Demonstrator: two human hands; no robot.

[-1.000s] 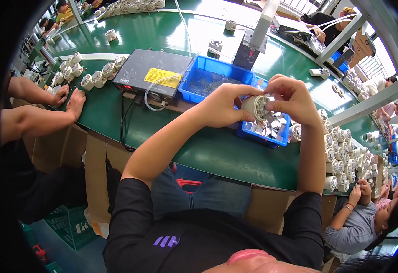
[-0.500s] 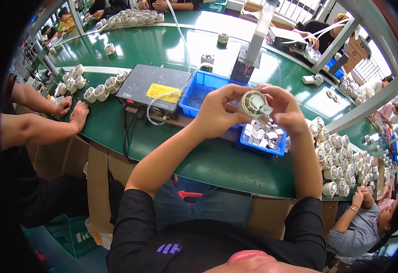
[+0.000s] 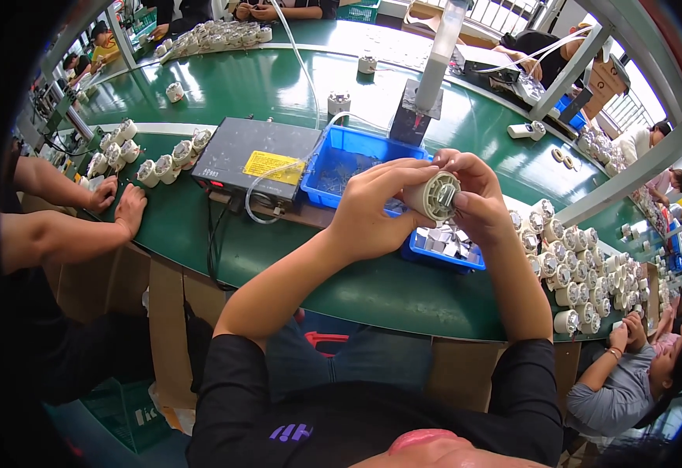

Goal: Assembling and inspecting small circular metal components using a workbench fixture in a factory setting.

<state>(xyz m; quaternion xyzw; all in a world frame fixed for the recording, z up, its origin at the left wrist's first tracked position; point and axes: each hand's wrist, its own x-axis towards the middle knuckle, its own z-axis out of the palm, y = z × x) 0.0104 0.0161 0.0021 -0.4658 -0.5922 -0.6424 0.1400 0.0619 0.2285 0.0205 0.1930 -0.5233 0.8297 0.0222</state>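
My left hand (image 3: 374, 207) is closed around a cream-coloured cylindrical plastic housing (image 3: 419, 198), its open ribbed end tilted toward my right. In that open end sits a small shiny metal piece (image 3: 448, 195). My right hand (image 3: 483, 207) is closed, with its thumb pressing the metal piece's edge and its fingers curled over the housing's far rim. Under my hands, a small blue bin (image 3: 466, 264) holds many similar silvery pieces. Behind my left hand stands a larger blue bin (image 3: 310, 189) with thin metal bits on its bottom.
Left of the bins is a black control box (image 3: 228, 156) with a yellow label and a clear hose. Rows of cream housings (image 3: 567, 273) crowd the right side of the green table (image 3: 341, 292). A co-worker's hands (image 3: 129, 207) rest at the left. A metal post (image 3: 427, 93) stands behind.
The housing has turned so its open end faces more to the right. The metal piece, tilted at the rim before, now lies within the opening, my right thumb against it.
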